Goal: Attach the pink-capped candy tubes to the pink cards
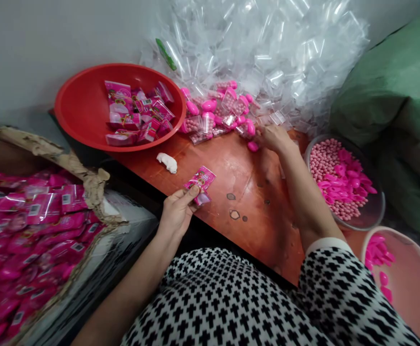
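Observation:
My left hand (pixel 179 211) pinches a small pink printed packet (pixel 202 178) between thumb and fingers, just above the front edge of the orange-brown table. Farther back, my right hand (pixel 272 138) reaches to the right end of a pile of small clear plastic containers (pixel 209 123) filled with pink beads. Bright pink egg-shaped pieces (pixel 209 105) stick out of these containers. The fingers of my right hand are curled together; whatever lies between them is hidden. One pink piece (pixel 253 146) sits on the table just beside those fingertips.
At the back left stands a red bowl (pixel 76 139) with pink packets. A torn box (pixel 96 192) full of packets is at left. Empty clear containers (pixel 267 38) heap behind. Tubs of beads (pixel 379 211) and pink pieces (pixel 414 288) stand right. A white lump (pixel 167 162) lies on the table.

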